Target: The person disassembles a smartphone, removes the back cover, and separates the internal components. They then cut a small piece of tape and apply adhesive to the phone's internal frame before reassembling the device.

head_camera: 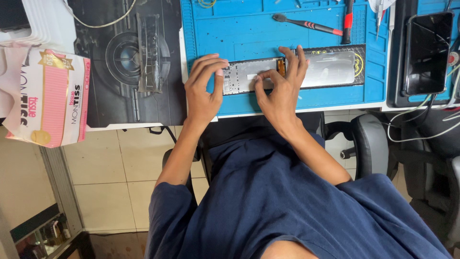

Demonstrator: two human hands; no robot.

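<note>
Blue mat, open phone, both my hands on it.

Blue rubber work mat (249, 29) covers the desk in front of me, and the opened phone frame (247, 76) lies flat on it near the front edge, with its detached screen panel (330, 68) just beside it to the right, the two joined by a small orange ribbon (281, 67). My left hand (203, 91) rests on the frame's left end, fingers curled down and close together, holding it steady. My right hand (280, 88) sits over the middle: thumb and forefinger pinch at a small pale strip on the frame, while the other fingers spread up across the ribbon and the panel's edge. A brush (306, 24) lies farther back on the mat, a dark phone (426, 52) off to the right, and a tissue pack (50, 98) well to the left.
</note>
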